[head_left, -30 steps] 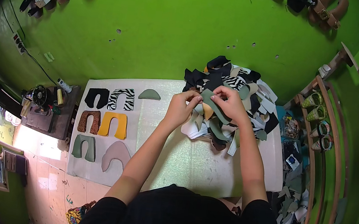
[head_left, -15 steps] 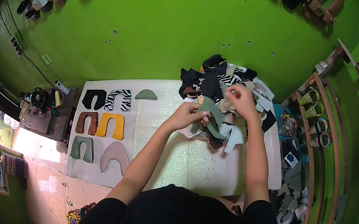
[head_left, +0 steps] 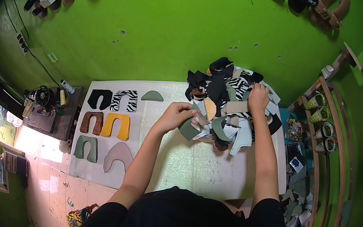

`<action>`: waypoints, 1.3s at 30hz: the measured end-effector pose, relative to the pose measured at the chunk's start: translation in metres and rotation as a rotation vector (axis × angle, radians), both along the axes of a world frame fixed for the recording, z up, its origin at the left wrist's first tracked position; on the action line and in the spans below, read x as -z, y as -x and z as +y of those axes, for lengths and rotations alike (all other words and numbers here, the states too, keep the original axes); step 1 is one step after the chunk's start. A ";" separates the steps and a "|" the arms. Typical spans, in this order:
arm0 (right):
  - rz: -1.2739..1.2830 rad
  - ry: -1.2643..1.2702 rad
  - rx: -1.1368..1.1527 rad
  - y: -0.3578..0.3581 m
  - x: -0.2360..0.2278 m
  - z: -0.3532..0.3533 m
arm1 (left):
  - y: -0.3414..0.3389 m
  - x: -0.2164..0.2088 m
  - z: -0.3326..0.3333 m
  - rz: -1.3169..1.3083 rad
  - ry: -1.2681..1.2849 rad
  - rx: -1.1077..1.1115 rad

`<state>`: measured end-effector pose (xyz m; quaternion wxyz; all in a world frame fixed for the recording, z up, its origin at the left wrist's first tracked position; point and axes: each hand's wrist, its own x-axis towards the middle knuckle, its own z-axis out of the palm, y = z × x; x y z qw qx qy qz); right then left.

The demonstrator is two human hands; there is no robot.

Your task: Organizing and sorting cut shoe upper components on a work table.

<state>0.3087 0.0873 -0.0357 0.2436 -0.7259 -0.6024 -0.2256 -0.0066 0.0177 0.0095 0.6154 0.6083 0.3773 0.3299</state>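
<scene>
At the right of the white table, my left hand (head_left: 176,115) is closed on a dark green cut piece (head_left: 187,131) of leather-like material, held at the front left edge of a heap of scraps (head_left: 216,88). Further right, my right hand (head_left: 259,98) reaches into the heap with its fingers closed; what they pinch is mostly hidden. Between the hands lie a curved green piece (head_left: 219,130), a tan half-round piece (head_left: 209,109) and a beige strip (head_left: 236,107). Black, white and zebra-striped scraps make up much of the heap.
On the white table (head_left: 170,166), U-shaped pieces sit at left: black (head_left: 95,98), zebra (head_left: 134,101), leopard (head_left: 85,122), yellow (head_left: 107,131), green (head_left: 79,148), mauve (head_left: 112,159). A green half-moon (head_left: 153,95) lies nearby. A sewing machine (head_left: 43,96) stands left; a wooden rack (head_left: 311,175) stands right.
My left hand has moved slightly left and holds a different-looking green piece. The curved green piece now rests on the heap. My right hand has shifted right, deeper into the scraps.
</scene>
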 end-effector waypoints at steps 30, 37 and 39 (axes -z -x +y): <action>0.748 0.814 -1.089 0.194 -0.117 -0.131 | 0.083 0.006 -0.049 -0.194 0.065 -0.051; 1.408 0.718 -1.143 0.226 -0.111 -0.142 | 0.111 0.009 -0.062 -0.296 0.116 -0.075; 1.575 0.544 -1.156 0.237 -0.112 -0.149 | 0.120 0.009 -0.059 -0.385 0.143 -0.064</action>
